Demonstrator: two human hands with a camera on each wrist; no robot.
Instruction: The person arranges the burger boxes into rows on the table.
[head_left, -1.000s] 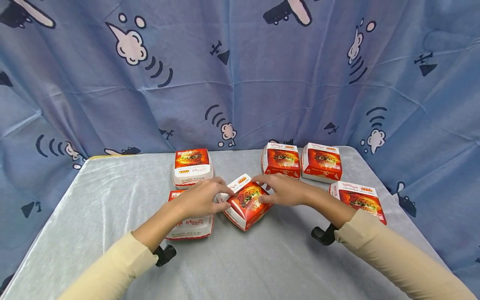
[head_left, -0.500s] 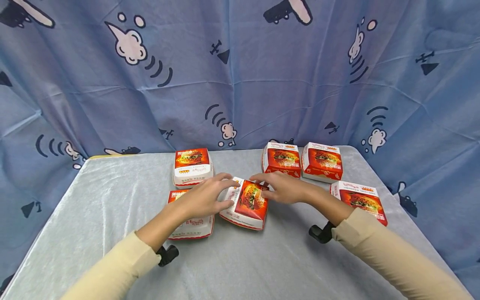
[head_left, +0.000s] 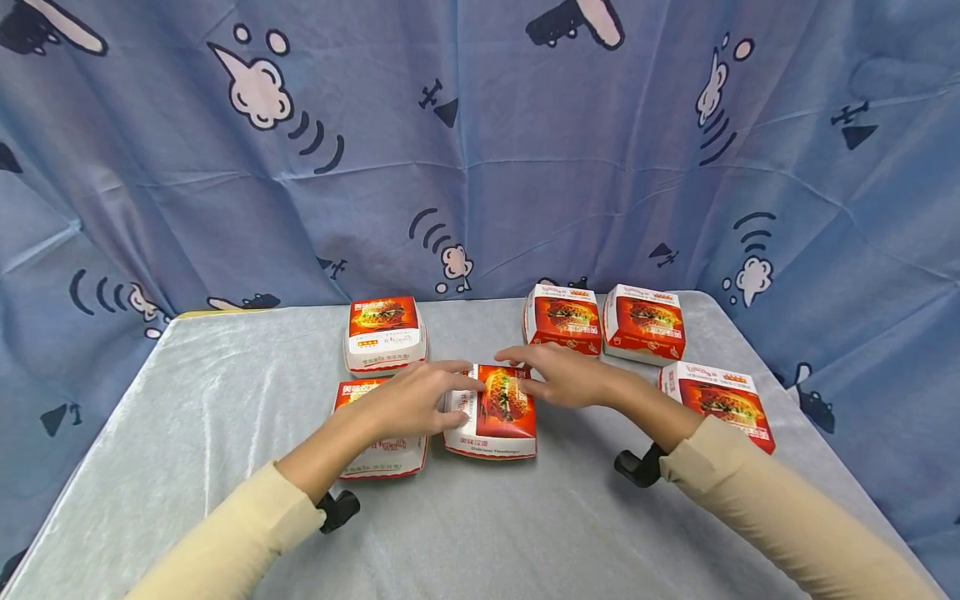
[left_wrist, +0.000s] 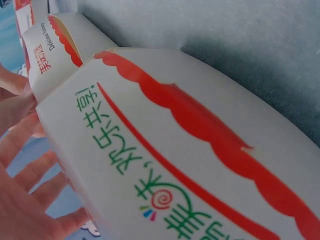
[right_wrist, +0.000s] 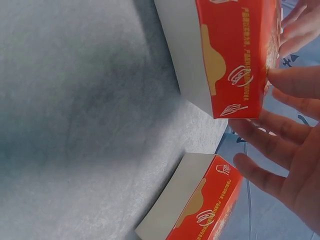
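A red and white hamburger box (head_left: 506, 404) sits at the middle of the table, burger picture up. My left hand (head_left: 412, 404) holds its left part, thumb and forefinger on the lid. At the back right corner, my right hand (head_left: 566, 375) grips it; in the right wrist view the thumb (right_wrist: 295, 82) meets the lid's edge while other fingers reach round behind the corner. Left of it, partly under my left forearm, lies a second hamburger box (head_left: 390, 458), which fills much of the left wrist view with its green-lettered side (left_wrist: 165, 165).
Behind on the left stands another hamburger box (head_left: 384, 333). Two more, a box (head_left: 562, 321) and its neighbour (head_left: 643, 325), are at the back right, with a further box (head_left: 720, 400) near the right edge. A blue patterned curtain (head_left: 480, 167) hangs behind the grey cloth-covered table (head_left: 187, 400).
Between both hands the middle hamburger box has turned from a slant to nearly square with the table, its white strip now on the left. The other boxes have stayed put.
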